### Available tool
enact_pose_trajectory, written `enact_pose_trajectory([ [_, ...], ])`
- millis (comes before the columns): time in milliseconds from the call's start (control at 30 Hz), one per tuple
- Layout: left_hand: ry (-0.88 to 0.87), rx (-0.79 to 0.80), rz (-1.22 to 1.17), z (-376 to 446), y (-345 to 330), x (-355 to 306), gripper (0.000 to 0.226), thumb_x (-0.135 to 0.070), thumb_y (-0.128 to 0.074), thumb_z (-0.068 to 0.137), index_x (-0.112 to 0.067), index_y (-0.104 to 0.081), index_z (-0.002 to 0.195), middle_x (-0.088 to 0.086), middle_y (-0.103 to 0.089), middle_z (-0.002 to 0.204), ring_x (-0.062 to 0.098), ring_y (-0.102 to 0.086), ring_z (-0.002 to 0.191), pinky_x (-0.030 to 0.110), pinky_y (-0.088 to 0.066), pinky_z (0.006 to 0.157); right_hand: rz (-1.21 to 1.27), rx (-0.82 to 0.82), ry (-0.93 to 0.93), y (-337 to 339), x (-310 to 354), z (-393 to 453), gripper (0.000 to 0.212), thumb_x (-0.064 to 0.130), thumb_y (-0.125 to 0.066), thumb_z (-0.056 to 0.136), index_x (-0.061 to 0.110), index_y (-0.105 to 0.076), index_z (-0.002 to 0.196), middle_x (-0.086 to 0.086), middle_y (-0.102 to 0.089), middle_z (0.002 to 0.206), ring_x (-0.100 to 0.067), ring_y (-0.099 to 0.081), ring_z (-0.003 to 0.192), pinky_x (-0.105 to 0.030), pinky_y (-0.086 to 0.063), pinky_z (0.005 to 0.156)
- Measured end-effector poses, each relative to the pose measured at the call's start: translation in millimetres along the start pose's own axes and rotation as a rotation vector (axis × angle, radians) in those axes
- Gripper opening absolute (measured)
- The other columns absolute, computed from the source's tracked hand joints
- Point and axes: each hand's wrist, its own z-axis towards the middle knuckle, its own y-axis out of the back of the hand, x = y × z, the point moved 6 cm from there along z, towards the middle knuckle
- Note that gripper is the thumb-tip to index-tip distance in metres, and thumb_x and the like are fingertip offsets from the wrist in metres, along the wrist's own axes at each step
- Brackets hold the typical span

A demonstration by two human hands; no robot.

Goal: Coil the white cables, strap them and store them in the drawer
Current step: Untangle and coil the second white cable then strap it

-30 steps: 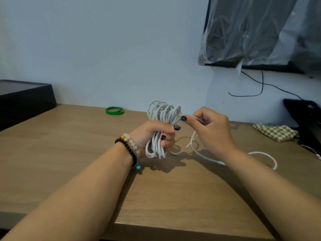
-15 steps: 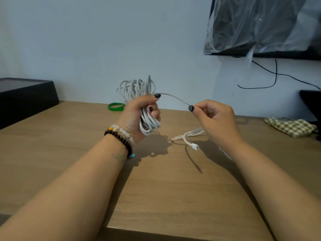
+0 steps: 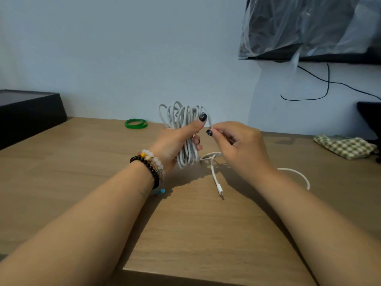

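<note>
Since half a second ago, the right hand (image 3: 239, 147) has closed in on the left hand (image 3: 175, 141), pinching the free strand. That left hand grips the white cable coil (image 3: 183, 129) above the table (image 3: 82, 182) centre; coiling is under way, and the next move needs the loose tail (image 3: 216, 178) lying to the right wound on.

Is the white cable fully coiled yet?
No. The left hand grips a coil, but a loose tail lies on the table.

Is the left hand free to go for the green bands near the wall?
Probably not yet: the left hand grips the coiled white cable, so it is occupied. The path across the table to the green bands looks unobstructed otherwise.
</note>
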Motion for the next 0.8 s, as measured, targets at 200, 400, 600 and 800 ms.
enact_pose_trajectory([
  [200, -0.045, -0.064, 0.130, -1, 3, -4, 0.037, -0.036, -0.082, 0.057, -0.013, -0.071, 0.083, 0.009, -0.069, 0.072, 0.019, -0.061, 0.056, 0.025, -0.053, 0.050, -0.142, 0.088, 0.169, -13, 13, -1, 0.018, 0.017, -0.057, 0.092, 0.010, -0.073, 0.089, 0.000, -0.066, 0.072, -0.016, -0.059, 0.060, -0.030, -0.048, 0.050],
  [400, -0.060, -0.193, 0.165, 0, 10, -7, 0.016, -0.012, -0.081, 0.074, -0.008, -0.071, 0.087, 0.006, -0.073, 0.077, 0.019, -0.070, 0.070, 0.028, -0.058, 0.063, -0.138, 0.192, 0.162, -23, 14, -3, 0.022, 0.022, -0.053, 0.095, 0.011, -0.071, 0.089, -0.001, -0.067, 0.078, -0.019, -0.062, 0.067, -0.039, -0.051, 0.054],
  [600, -0.134, -0.421, 0.052, -1, 31, -18, 0.044, -0.021, -0.080, 0.075, -0.001, -0.060, 0.109, 0.000, -0.068, 0.058, 0.014, -0.068, 0.055, 0.025, -0.054, 0.054, 0.043, 0.175, -0.024, -16, 16, 2, 0.016, 0.017, -0.056, 0.093, 0.010, -0.069, 0.099, 0.001, -0.067, 0.084, -0.015, -0.062, 0.074, -0.033, -0.052, 0.065],
  [800, -0.064, -0.311, 0.007, 5, 25, -6, 0.059, -0.032, -0.074, 0.070, 0.004, -0.060, 0.114, 0.006, -0.072, 0.075, 0.019, -0.065, 0.060, 0.030, -0.052, 0.059, 0.044, 0.191, -0.039, -20, 17, -2, 0.011, 0.017, -0.059, 0.092, 0.012, -0.068, 0.093, 0.004, -0.065, 0.081, -0.015, -0.059, 0.071, -0.040, -0.052, 0.061],
])
